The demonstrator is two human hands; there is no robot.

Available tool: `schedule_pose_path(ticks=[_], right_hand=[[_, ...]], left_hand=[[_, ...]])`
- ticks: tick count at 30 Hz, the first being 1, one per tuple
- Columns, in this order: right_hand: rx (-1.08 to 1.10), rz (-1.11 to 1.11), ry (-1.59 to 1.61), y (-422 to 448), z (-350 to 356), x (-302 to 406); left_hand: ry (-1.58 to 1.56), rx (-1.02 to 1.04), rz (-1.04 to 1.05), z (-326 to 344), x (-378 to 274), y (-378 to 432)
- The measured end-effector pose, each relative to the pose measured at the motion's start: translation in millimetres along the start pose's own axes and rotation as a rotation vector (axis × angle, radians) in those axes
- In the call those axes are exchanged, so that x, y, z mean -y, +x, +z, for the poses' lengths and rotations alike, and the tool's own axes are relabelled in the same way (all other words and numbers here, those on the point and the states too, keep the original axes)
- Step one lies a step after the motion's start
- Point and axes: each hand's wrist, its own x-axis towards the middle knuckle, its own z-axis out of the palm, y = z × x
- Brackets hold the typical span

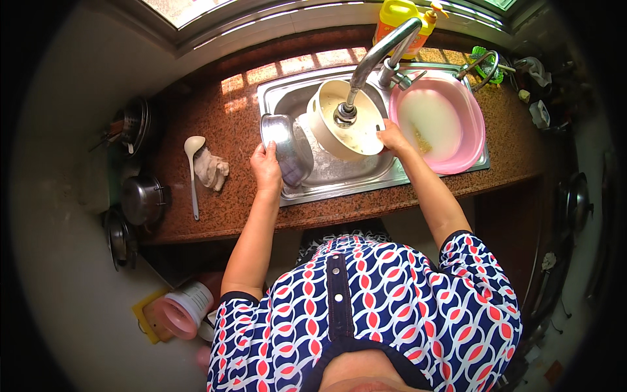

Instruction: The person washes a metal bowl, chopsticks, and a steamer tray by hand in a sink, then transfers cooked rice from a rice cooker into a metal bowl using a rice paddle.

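Observation:
Over the left edge of the steel sink (pixel 338 172), my left hand (pixel 267 165) grips the rim of a shiny metal bowl (pixel 293 147), tilted on its side. My right hand (pixel 392 136) holds a cream-coloured pot (pixel 323 130) by its side, at a cut-out handle. The pot is tipped with its opening up, under the spout of the chrome faucet (pixel 384 46), and has some wet residue inside. Right of the pot, a pink plastic basin (pixel 472 142) holds cloudy whitish liquid with a yellowish clump in it.
A white ladle (pixel 192 161) and a crumpled cloth (pixel 211 169) lie on the granite counter (pixel 240 196) at the left. Metal pots (pixel 142 200) stand at its left end. Behind the faucet is a yellow detergent jug (pixel 392 19). A green scrubber (pixel 487 63) lies at the back right.

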Motion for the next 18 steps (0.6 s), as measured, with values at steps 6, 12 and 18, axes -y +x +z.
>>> schedule_pose_path(ticks=[6,12,18], right_hand=[[0.499,0.372,0.281,0,78,-16],[0.686,0.441,-0.053,37,97,-77],[0.67,0.612,-0.322,27,76,-71]], left_hand=[[0.106,0.023,0.034,4,27,-2],[0.188,0.064,0.026,30,28,-2],[0.224,-0.027,0.058,5,47,1]])
